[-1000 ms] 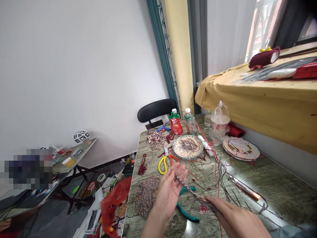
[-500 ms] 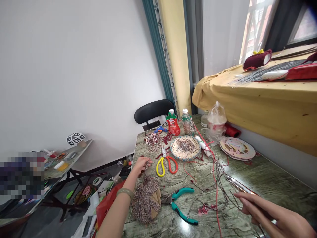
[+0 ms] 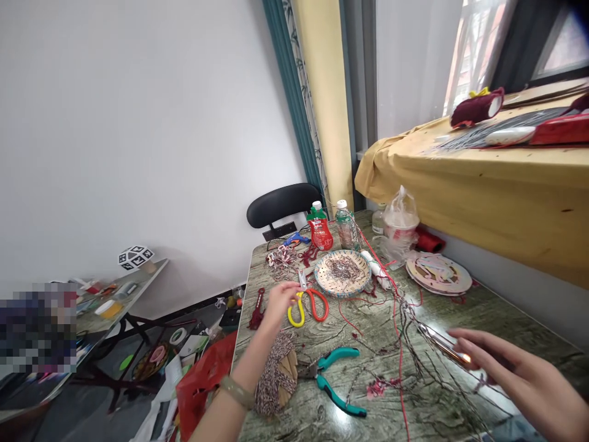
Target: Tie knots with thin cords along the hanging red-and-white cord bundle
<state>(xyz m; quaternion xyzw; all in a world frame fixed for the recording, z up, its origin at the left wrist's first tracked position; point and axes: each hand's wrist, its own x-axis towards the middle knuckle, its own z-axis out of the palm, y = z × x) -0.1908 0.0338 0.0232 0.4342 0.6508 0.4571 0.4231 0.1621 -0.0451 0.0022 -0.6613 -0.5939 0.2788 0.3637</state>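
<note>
My left hand [image 3: 281, 302] reaches over the table with its fingertips pinched together beside the upper yellow handle of the scissors [image 3: 318, 306]; what is between them, if anything, I cannot make out. Beneath that wrist lies a card wound with mottled brown yarn [image 3: 277, 374]. At the right, my right hand [image 3: 510, 368] has its fingers stretched out and apart, over a shiny metal tool [image 3: 439, 345] whose kind is unclear. Its thumb is largely hidden. Dark mottled cords [image 3: 411, 334] run along the tool. Teal-handled pliers [image 3: 334, 380] lie open between my hands.
A woven plate [image 3: 317, 283] holds yarn scraps. Behind it stand a red pouch [image 3: 321, 234] and a plastic bottle [image 3: 346, 228]. A red cord [image 3: 399, 362] crosses the table. Stacked round discs [image 3: 439, 276] lie at the right, and a dark red yarn piece [image 3: 257, 310] at the left edge.
My left hand has moved right and slightly up, from above the wound yarn to the scissors, uncovering the dark red yarn piece. My right hand has shifted up a little along the metal tool.
</note>
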